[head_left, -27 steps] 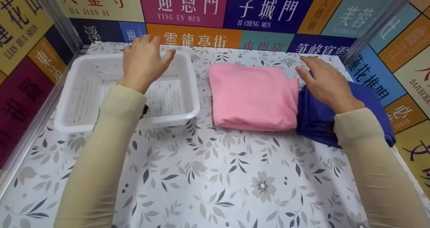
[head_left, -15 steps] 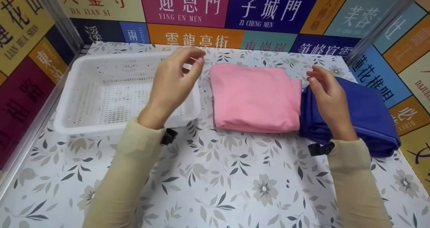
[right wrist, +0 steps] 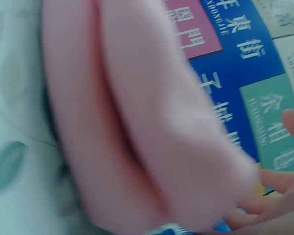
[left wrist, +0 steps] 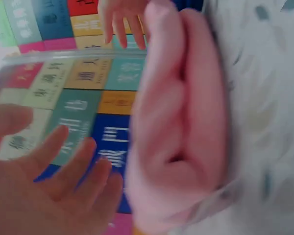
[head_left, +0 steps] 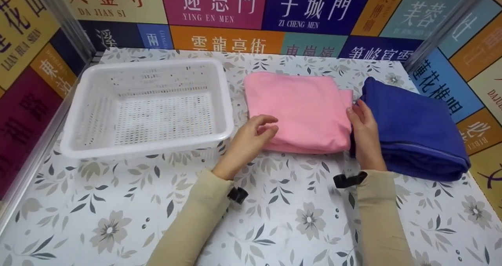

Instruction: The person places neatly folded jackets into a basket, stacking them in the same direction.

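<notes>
A folded pink cloth [head_left: 298,109] with a soft, fleecy look lies in the middle of the table. At its front left corner is my left hand [head_left: 245,142], fingers loosely bent and overlapping the cloth in the head view. My right hand [head_left: 366,140] sits at the cloth's right edge, in the gap before a folded blue cloth [head_left: 419,128]. The left wrist view shows the left fingers [left wrist: 83,166] spread beside the pink folds. In the right wrist view, the right fingers [right wrist: 279,200] are partly hidden behind the cloth's corner, thumb apart.
A white perforated plastic basket [head_left: 149,147] stands at the left with nothing in it. The table [head_left: 266,219] has a leaf-and-flower cover. Panels with printed characters [head_left: 219,7] wall in the back and both sides.
My left hand has come from over the basket down and right to the pink cloth. My right hand has moved left and down, off the blue cloth, to the pink cloth's right edge.
</notes>
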Tool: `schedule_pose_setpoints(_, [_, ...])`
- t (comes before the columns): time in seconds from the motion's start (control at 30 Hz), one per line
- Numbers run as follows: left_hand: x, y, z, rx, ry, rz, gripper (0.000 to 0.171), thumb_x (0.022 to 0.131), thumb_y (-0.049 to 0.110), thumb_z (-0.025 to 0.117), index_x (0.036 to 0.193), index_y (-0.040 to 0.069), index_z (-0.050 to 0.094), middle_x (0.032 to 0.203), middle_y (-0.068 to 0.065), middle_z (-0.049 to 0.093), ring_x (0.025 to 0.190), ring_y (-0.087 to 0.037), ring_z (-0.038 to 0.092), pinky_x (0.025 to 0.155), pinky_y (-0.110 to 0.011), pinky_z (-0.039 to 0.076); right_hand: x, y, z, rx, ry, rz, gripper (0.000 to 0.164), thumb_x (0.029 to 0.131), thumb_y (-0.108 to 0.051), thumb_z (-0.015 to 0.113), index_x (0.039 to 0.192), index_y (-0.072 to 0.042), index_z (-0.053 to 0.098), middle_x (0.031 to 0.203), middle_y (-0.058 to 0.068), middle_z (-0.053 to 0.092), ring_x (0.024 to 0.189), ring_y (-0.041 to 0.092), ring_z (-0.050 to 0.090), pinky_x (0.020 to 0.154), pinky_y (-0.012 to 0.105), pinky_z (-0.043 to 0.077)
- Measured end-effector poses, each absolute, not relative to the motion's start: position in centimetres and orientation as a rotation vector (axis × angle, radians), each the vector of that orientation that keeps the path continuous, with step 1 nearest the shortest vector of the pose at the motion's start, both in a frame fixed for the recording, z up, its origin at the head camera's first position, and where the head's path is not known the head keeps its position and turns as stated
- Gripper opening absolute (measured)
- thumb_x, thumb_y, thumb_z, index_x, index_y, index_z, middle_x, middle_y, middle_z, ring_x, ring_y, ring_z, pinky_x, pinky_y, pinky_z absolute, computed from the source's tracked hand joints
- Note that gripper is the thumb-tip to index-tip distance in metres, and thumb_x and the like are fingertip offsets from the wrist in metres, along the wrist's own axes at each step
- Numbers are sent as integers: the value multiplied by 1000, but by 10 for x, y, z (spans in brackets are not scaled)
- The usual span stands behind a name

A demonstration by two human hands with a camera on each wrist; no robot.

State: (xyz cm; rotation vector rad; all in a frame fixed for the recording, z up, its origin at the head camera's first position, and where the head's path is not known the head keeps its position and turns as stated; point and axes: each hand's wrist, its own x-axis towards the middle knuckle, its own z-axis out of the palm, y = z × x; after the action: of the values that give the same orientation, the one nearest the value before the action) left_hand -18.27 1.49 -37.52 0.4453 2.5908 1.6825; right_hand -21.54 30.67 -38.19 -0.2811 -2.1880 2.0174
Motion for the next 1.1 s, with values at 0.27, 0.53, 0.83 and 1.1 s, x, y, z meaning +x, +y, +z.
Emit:
schedule_pose_setpoints(0.27, [-202,22,-414,87,2527,1693,69,82,35,59,140,17,26,147,-9,8,132,-29,15,103,-49,18,-229,308,-410,-372,-2279,2030,85,83,-34,60,145,-15,5,149,1,5,131,6,8,106,21,9])
schedule_pose_setpoints(0.53, [-212,26,-432,-51,2259,1996,90,78,32,64,144,14,6,148,-7,8,134,-18,9,107,-35,8,-239,311,-412,-437,-2314,2165,92,80,-40,62,144,-25,-3,149,-8,-3,130,14,16,106,29,10])
schedule_pose_setpoints(0.83, [-222,19,-448,22,1934,2229,80,77,37,66,142,22,23,138,4,35,118,-9,39,103,-27,23,-239,316,-415,-530,-2332,2271,95,80,-48,59,141,-33,-12,147,-8,-13,129,15,19,106,35,12])
schedule_pose_setpoints(1.1, [-233,11,-462,234,1294,2486,79,82,21,62,143,24,13,143,6,24,123,-11,35,102,-28,24,-237,316,-422,-407,-1969,2677,59,87,-34,55,138,-24,27,135,5,32,117,20,36,93,34,34])
